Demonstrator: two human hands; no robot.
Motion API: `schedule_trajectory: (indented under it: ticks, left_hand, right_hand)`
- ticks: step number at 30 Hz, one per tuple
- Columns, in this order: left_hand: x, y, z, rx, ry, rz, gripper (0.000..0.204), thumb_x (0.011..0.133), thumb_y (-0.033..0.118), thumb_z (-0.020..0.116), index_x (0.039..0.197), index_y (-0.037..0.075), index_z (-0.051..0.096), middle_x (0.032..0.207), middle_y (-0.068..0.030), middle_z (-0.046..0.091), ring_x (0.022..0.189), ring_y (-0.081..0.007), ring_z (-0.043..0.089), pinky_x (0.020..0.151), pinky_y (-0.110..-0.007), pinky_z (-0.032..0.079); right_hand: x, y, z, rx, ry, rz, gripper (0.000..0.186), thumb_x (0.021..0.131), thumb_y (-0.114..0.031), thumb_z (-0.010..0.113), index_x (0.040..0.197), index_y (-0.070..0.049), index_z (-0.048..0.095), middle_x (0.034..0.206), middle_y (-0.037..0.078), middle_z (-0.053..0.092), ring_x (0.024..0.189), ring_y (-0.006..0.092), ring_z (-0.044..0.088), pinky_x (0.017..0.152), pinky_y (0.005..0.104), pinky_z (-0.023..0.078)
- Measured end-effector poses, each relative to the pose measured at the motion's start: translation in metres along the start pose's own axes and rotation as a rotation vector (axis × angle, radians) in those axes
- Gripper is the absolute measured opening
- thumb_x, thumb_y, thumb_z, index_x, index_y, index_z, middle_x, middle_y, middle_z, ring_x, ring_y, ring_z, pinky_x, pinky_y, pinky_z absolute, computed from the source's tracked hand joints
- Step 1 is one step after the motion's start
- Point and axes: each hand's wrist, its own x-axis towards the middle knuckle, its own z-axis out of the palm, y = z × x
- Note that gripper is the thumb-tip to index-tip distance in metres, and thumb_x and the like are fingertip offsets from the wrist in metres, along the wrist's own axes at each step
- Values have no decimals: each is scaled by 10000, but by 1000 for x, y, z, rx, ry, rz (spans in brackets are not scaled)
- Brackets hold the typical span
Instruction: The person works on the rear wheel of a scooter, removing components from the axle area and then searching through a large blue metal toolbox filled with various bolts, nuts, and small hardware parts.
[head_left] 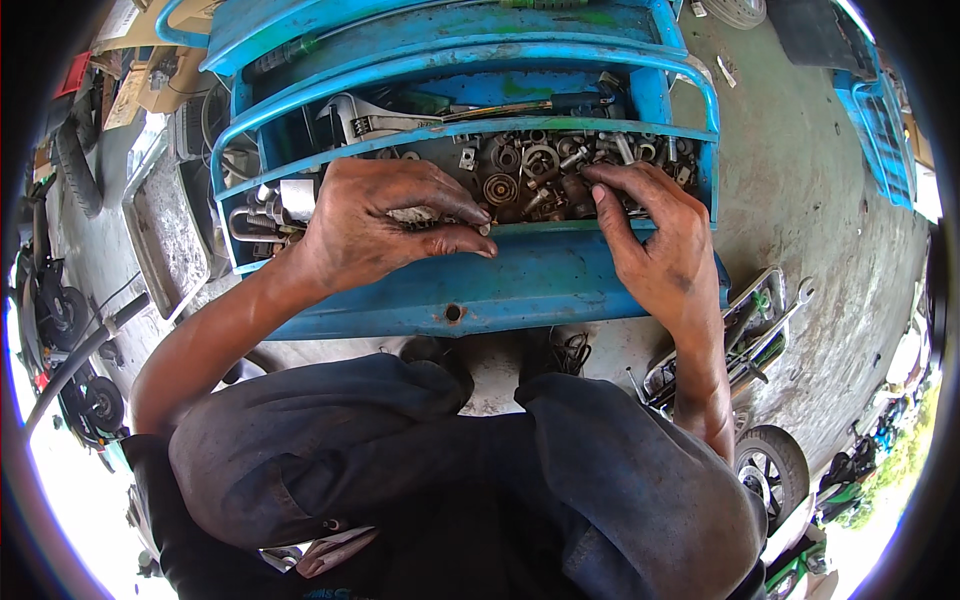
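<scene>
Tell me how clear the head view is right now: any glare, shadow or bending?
Head view: sharp on both hands, left hand and right hand, over the blue toolbox; daylight is even there; lower corners are blown out white; the toolbox rails bow with fisheye; rim is black.

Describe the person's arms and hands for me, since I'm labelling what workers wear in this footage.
Both forearms are bare, with no sleeves showing and no gloves. The left hand and right hand are smeared with dark grease and grime. No watch, ring or wristband is visible on either.
</scene>
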Motion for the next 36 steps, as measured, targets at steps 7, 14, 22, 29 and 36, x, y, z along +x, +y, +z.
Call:
schedule_trajectory:
  ticks: [7, 14, 22, 29, 36]
  left_hand:
    - [-2, -1, 2, -62, 6, 2, 271, 770, 179, 894, 964, 19, 792, 923, -116, 784, 859, -225, 776, 723, -330, 625]
    - [-3, -10, 4, 139, 12, -57, 265, 767, 20, 860, 1020, 45, 785, 981, -104, 752, 937, -242, 731, 810, -381, 593]
    - [-7, -24, 0, 494, -75, 92, 297, 696, 98, 901, 963, 85, 769, 1209, -99, 632, 1093, -310, 611, 893, -430, 525]
    - [-9, -28, -2, 657, -106, 90, 213, 775, 221, 874, 916, 83, 794, 1350, -121, 587, 1318, -350, 474, 1045, -517, 402]
    - [-3, -24, -1, 693, -84, 55, 480, 762, 171, 870, 1226, 183, 747, 1437, -115, 533, 1312, -349, 494, 1058, -500, 398]
  right_hand:
    - [0, 0, 0, 12, -3, -11, 173, 919, -51, 703, 1089, -27, 726, 994, 157, 722, 914, 352, 705, 809, 404, 552]
    - [-1, -1, -1, -45, 75, -39, 163, 912, -36, 697, 1071, -30, 728, 977, 157, 721, 891, 360, 703, 789, 412, 554]
    - [-12, -8, -6, -418, -107, 6, 222, 933, -207, 690, 983, 6, 731, 1033, 190, 661, 970, 374, 631, 862, 466, 510]
    - [-4, -18, 9, -545, -204, 83, 339, 969, -295, 657, 878, 26, 720, 1059, 193, 649, 1035, 354, 615, 897, 489, 483]
    - [-4, -30, 27, -356, -205, -59, 276, 962, -268, 666, 1026, -6, 723, 1043, 154, 612, 1024, 325, 601, 914, 499, 462]
